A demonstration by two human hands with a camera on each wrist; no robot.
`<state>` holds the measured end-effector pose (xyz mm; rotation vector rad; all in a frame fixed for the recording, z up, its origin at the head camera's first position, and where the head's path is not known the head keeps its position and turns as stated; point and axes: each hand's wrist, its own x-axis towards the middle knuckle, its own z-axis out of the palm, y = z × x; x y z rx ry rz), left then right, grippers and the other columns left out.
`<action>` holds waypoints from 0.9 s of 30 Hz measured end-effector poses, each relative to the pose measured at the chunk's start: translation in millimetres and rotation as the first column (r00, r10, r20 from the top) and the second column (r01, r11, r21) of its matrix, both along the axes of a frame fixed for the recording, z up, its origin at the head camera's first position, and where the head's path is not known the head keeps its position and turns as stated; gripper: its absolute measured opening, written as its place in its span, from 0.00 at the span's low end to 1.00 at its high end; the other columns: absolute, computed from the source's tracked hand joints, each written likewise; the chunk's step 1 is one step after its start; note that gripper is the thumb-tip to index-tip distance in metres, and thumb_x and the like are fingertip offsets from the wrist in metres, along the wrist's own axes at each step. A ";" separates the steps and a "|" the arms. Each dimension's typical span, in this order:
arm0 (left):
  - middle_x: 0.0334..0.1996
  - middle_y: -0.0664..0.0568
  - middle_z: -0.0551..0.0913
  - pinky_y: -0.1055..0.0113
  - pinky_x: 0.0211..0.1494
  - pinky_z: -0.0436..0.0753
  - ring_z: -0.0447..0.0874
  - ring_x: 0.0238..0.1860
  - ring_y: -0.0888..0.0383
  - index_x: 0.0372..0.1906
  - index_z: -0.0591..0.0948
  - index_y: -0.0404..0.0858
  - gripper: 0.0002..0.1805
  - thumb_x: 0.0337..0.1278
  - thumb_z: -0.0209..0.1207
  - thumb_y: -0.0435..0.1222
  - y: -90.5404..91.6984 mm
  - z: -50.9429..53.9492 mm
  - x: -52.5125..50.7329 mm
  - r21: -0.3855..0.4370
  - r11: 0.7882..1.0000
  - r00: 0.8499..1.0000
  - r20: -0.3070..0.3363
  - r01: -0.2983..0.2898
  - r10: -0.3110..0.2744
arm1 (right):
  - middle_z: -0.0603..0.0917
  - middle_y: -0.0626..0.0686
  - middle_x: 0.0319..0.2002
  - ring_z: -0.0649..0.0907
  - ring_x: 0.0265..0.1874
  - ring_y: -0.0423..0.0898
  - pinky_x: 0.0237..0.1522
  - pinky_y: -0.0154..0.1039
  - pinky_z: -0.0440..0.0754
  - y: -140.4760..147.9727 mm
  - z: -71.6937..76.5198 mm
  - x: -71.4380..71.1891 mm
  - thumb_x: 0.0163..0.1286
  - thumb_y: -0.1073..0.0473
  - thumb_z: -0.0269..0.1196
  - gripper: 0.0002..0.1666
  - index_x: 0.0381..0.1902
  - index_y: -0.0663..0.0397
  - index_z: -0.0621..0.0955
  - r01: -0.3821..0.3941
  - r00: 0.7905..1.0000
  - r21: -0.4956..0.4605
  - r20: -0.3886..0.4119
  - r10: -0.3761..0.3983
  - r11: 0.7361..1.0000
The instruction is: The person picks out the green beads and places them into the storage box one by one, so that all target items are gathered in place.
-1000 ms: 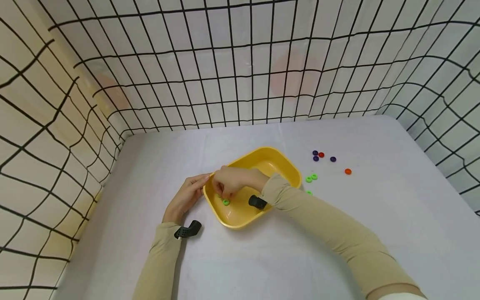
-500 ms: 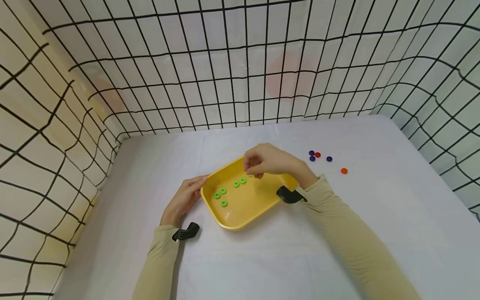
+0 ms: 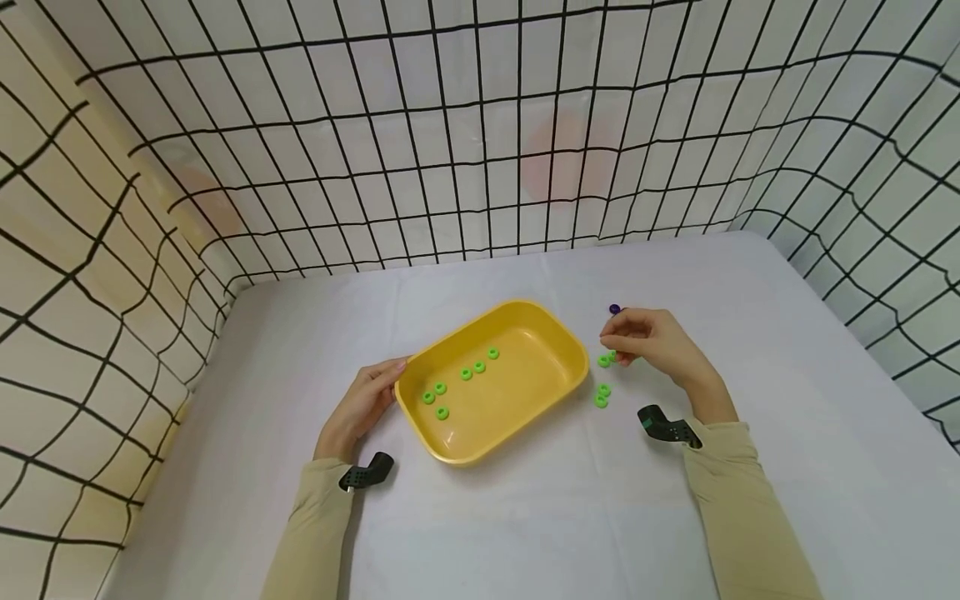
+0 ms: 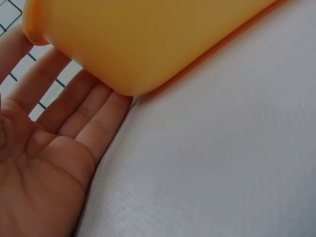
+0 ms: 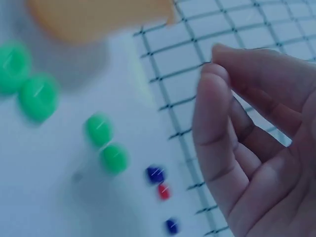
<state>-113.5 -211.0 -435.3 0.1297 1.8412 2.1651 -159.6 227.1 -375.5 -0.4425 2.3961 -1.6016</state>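
Note:
A yellow tray (image 3: 517, 400) with several green rings (image 3: 442, 413) inside lies at an angle on the white table. My left hand (image 3: 362, 408) rests at its left corner; in the left wrist view the extended fingers (image 4: 106, 118) touch the tray's outer wall (image 4: 133, 59). Right of the tray, my right hand (image 3: 663, 346) hovers above the table by two green rings (image 3: 603, 361), one partly covered. In the right wrist view my right hand (image 5: 256, 133) has thumb and index tips close together, with nothing visible between them.
Two more green rings (image 3: 601, 401) lie near the tray's right end. A purple piece (image 3: 614, 308) shows behind my right hand; the right wrist view also shows a red piece (image 5: 164, 191) and another dark blue one (image 5: 172, 226). Black netting (image 3: 487, 158) surrounds the table's back and sides.
My right hand has moved out of the tray, rightward to the loose pieces, uncovering the green rings inside. My left hand has stayed at the tray's corner.

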 end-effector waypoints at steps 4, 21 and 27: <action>0.44 0.58 0.87 0.73 0.52 0.82 0.81 0.45 0.63 0.52 0.85 0.36 0.16 0.76 0.48 0.36 1.3 -2.8 0.9 0.005 1.000 1.000 0.009 -0.001 0.001 | 0.83 0.55 0.28 0.79 0.22 0.43 0.28 0.34 0.83 12.1 -24.2 -1.0 0.67 0.58 0.67 0.17 0.45 0.68 0.80 0.111 0.993 0.027 0.037 -0.112 0.993; 0.45 0.58 0.87 0.73 0.50 0.83 0.82 0.44 0.64 0.45 0.88 0.51 0.16 0.75 0.48 0.37 1.0 1.5 2.1 0.007 1.000 1.000 -0.008 -0.002 0.002 | 0.80 0.53 0.24 0.76 0.17 0.41 0.22 0.32 0.80 22.4 -47.9 -7.7 0.65 0.60 0.68 0.19 0.47 0.70 0.81 0.143 0.985 0.176 0.065 -0.157 0.974; 0.45 0.58 0.86 0.73 0.51 0.82 0.82 0.44 0.64 0.45 0.88 0.51 0.17 0.76 0.47 0.36 0.2 0.9 1.9 0.006 1.000 1.000 -0.013 0.007 -0.007 | 0.80 0.52 0.25 0.76 0.18 0.40 0.22 0.31 0.79 21.3 -51.6 -8.2 0.64 0.62 0.69 0.18 0.46 0.70 0.81 0.146 0.984 0.173 0.077 -0.161 0.974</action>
